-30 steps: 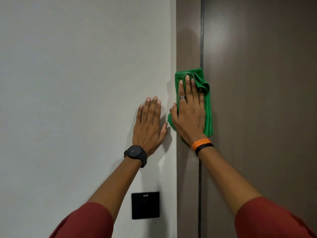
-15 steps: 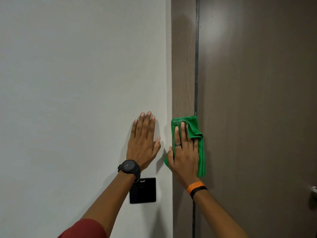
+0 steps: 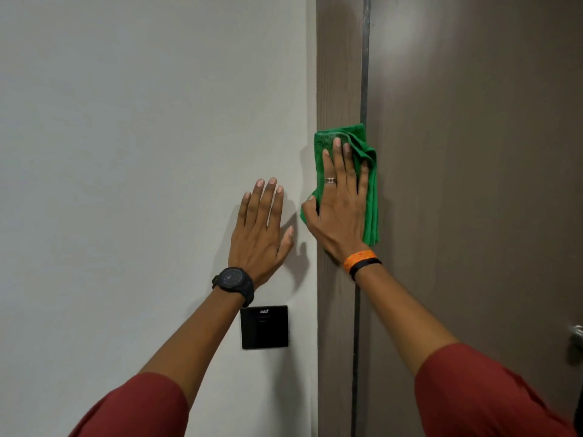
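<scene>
- Big white wall [image 3: 126, 152] fills my left side, and a plain brown door [image 3: 473, 184] fills the right, its handle [image 3: 577, 334] just peeking in at the edge.
- Between them runs the wood-grain door frame [image 3: 337, 74], upright, with a dark gap down its right side where the door meets it.
- The green cloth [image 3: 371, 200] is on that frame, folded into a thick pad. It spans the frame's width and laps just over the gap.
- My right hand [image 3: 340, 212] is spread flat on the cloth, fingers straight and pointing up, palm pressing it to the frame. The thumb lies along the cloth's left edge. Nothing is gripped here; pressure alone pins it.
- My left hand [image 3: 258, 234] is flat on the wall just beside the frame, fingers straight, holding nothing. I reckon it's bracing me.
- The cloth looks soft, light and floppy, so I judge it will glide easily on this smooth surface. It would bunch or drop if I eased off.
- The best hold is a broad palm over the middle of the folds, with the thumb hooking that loose left edge.
- A black switch plate [image 3: 264, 327] sits on the wall below my left wrist, near the frame.
- There's a black watch [image 3: 235, 282] on my left wrist, orange and black bands [image 3: 361, 259] on my right, and a ring [image 3: 330, 180] on one right-hand finger.
</scene>
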The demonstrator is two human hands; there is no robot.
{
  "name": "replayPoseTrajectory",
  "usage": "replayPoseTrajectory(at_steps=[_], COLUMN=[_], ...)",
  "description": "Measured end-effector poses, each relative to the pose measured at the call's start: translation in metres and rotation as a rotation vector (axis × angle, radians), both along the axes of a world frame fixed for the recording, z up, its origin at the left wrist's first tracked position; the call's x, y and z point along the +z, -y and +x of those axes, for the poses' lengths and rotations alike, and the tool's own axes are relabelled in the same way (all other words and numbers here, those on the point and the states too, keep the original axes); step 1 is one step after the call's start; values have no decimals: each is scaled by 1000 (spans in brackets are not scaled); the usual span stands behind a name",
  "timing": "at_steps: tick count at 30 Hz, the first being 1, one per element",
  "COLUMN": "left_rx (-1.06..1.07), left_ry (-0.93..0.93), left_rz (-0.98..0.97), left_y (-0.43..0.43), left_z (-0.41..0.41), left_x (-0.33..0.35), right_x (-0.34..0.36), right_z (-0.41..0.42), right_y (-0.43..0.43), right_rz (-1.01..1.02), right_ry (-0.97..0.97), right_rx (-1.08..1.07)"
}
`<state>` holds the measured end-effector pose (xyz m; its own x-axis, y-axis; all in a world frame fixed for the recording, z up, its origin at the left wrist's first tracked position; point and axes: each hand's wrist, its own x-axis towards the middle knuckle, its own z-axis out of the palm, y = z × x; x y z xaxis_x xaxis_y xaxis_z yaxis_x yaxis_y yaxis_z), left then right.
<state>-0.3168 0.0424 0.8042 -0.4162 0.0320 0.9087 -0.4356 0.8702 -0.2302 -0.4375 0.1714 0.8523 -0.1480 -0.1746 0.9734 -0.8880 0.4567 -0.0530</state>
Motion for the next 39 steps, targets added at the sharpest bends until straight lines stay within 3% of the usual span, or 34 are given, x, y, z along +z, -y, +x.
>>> replayPoseTrajectory(at_steps=[5, 11, 18, 28, 31, 36, 39], left_rx=[1, 5, 7, -145, -142, -57, -15], left_ry=[71, 153, 263, 224, 252, 453, 621], left_rz=[45, 47, 100, 210, 273, 557, 725], left_y=[-8, -10, -25, -35, -30, -25, -24], left_z=[-4, -3, 16, 93, 141, 232, 272], left_x=[-35, -79, -109, -183, -244, -377, -457], right_x=[-73, -178, -197, -267, -307, -415, -492], right_z=[6, 3, -2, 80, 129, 191, 222], right_y=[-12, -11, -17, -29, -24, -3, 17], right_rz=[54, 145, 40, 193, 327, 857, 1166], right_ry=[74, 61, -58, 130, 285, 616, 694], right_rx=[140, 1, -85, 206, 347, 501, 509])
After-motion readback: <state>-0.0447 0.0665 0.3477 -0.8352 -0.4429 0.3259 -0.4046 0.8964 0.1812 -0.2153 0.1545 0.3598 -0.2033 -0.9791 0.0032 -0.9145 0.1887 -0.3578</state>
